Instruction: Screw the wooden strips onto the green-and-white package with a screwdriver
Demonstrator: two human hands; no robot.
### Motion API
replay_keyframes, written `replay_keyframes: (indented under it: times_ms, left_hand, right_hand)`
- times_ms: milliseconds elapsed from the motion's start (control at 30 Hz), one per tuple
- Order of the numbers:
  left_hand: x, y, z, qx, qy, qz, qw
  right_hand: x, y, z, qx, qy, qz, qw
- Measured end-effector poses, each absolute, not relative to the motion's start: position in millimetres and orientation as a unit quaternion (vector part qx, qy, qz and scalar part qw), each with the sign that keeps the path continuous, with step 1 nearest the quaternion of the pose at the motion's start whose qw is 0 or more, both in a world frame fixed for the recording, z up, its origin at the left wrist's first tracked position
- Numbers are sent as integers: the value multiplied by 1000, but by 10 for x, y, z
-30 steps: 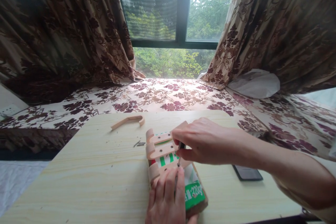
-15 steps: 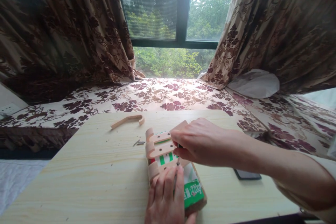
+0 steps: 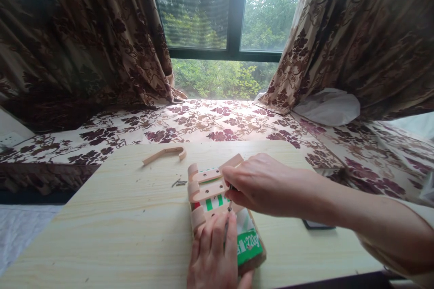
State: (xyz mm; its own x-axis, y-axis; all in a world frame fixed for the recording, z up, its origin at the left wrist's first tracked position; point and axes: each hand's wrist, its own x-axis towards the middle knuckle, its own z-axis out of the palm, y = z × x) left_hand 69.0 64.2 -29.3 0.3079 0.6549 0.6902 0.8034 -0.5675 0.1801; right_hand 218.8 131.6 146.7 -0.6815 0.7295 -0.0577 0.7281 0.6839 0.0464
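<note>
A block wrapped in green and white printed packaging (image 3: 250, 244) lies on the table with several pale wooden hooks across it. My left hand (image 3: 214, 250) presses down on the nearest wooden hook (image 3: 199, 219), its fingertips beside a screw (image 3: 229, 209) and its thumb at the block's near edge. Above that screw, my right hand (image 3: 262, 184) is closed round a screwdriver (image 3: 231, 198); most of its handle is hidden in the fist, and the shaft points down to the screw head. Two farther hooks, the middle one (image 3: 200, 195) and the far one (image 3: 212, 174), show dark screws or holes.
Another wooden hook (image 3: 166, 152) lies at the table's far left. Several loose screws (image 3: 179, 182) sit left of the block. A dark flat object (image 3: 318, 225) is partly under my right forearm. Beyond the table (image 3: 111, 221) are a floral-covered ledge (image 3: 217, 122), curtains and a window.
Hardly anything differs. My right hand has turned or shifted very slightly round the screwdriver, and the view has moved a little; my left hand stays put.
</note>
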Motion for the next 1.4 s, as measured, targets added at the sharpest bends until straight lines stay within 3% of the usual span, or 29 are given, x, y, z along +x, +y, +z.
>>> replay_keyframes:
  times_ms: [267, 1400]
  left_hand:
    - [743, 644, -356, -783, -459, -406, 102]
    - [745, 640, -329, -783, -455, -414, 92]
  right_hand:
    - [2169, 1339, 1562, 347, 935, -18, 72]
    - [2185, 1390, 1554, 342, 937, -31, 59]
